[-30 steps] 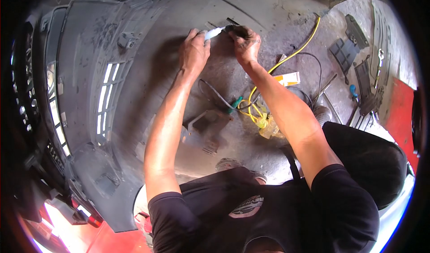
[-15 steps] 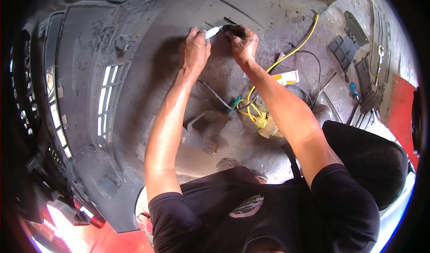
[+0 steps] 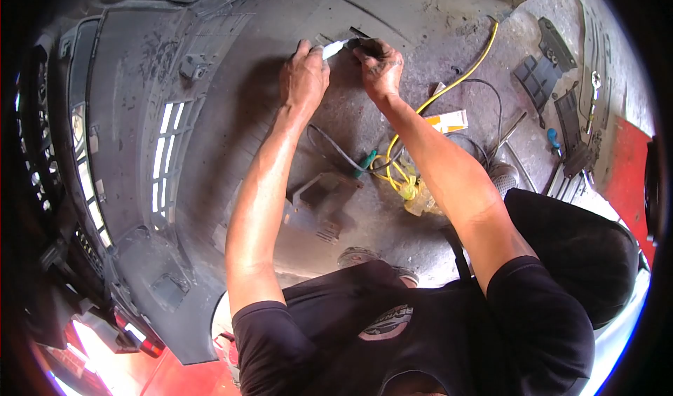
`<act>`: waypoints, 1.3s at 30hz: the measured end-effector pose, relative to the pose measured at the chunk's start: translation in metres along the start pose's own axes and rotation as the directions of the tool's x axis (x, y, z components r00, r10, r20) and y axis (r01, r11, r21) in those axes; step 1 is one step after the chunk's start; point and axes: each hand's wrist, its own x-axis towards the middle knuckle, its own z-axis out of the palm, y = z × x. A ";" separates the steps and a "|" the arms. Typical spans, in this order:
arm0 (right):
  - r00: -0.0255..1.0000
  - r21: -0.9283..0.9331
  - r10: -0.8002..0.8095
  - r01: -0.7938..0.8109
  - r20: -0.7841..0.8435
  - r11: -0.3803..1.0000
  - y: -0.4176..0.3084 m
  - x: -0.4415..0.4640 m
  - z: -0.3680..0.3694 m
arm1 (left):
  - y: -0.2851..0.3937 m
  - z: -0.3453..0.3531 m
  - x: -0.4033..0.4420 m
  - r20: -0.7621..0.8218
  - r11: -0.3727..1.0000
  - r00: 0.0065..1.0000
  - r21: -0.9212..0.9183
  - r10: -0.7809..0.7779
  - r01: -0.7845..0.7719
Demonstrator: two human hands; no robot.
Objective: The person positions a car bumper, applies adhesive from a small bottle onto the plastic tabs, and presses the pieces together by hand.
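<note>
My left hand (image 3: 305,77) is closed around a small white tube with a tapered tip (image 3: 332,49), which points up and to the right. The tip meets a small dark piece (image 3: 356,43) pinched in the fingers of my right hand (image 3: 382,68). Most of that piece is hidden by the fingers, so its kind is unclear. Both hands are held close together above the dirty grey floor. To their left stands a large dark plastic car bumper (image 3: 133,115) with slotted openings.
A yellow cord (image 3: 479,63) and a dark cable (image 3: 335,152) run across the floor. Near them lie a green-handled tool (image 3: 366,162), an orange-and-white box (image 3: 449,121) and a dark bracket (image 3: 326,198). Broken plastic pieces (image 3: 536,80) and a wrench (image 3: 594,91) lie at the right.
</note>
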 end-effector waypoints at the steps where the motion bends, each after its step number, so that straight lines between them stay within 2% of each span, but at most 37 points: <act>1: 1.000 0.004 0.004 -0.004 -0.003 1.000 0.000 0.000 0.000 | 0.000 0.000 0.000 0.003 1.000 1.000 0.000 -0.002 0.002; 5: 0.999 -0.044 -0.036 0.036 -0.008 0.998 0.004 0.001 0.000 | 0.001 -0.002 0.000 0.015 1.000 1.000 -0.004 -0.007 0.007; 11: 1.000 -0.001 -0.009 0.009 -0.006 1.000 0.000 0.000 0.000 | 0.000 0.000 0.001 -0.008 1.000 1.000 -0.019 0.004 -0.004; 14: 0.998 -0.056 -0.060 0.059 -0.016 0.997 0.002 0.000 0.000 | -0.003 0.004 -0.001 -0.026 1.000 1.000 -0.012 0.009 -0.009; 17: 0.999 0.009 -0.047 0.047 -0.005 0.999 0.011 0.002 0.002 | -0.004 0.006 -0.005 -0.035 1.000 0.999 -0.009 -0.002 0.002; 21: 0.999 0.007 -0.036 0.036 0.001 0.999 0.004 0.000 0.002 | -0.006 0.006 -0.008 -0.024 1.000 0.999 -0.010 -0.024 0.024; 26: 0.998 -0.039 -0.054 0.055 0.013 0.998 -0.006 -0.002 -0.001 | -0.010 0.004 -0.018 -0.126 0.985 0.991 -0.170 -0.038 0.016; 29: 1.000 0.105 -0.001 -0.002 0.029 0.994 -0.002 -0.002 0.001 | -0.019 0.007 -0.021 -0.183 0.970 0.981 -0.244 -0.063 0.016; 30: 1.000 0.090 -0.006 0.004 0.018 0.996 -0.001 -0.002 0.002 | -0.021 0.007 -0.022 -0.203 0.965 0.977 -0.261 -0.069 0.014; 36: 0.999 0.001 -0.052 0.052 -0.009 0.999 0.001 -0.001 0.001 | -0.031 0.003 -0.031 -0.133 0.864 0.943 -0.457 -0.304 0.213; 39: 0.998 -0.026 -0.067 0.067 -0.019 0.997 0.005 0.001 0.003 | -0.048 0.015 -0.037 -0.176 0.862 0.930 -0.461 -0.322 0.211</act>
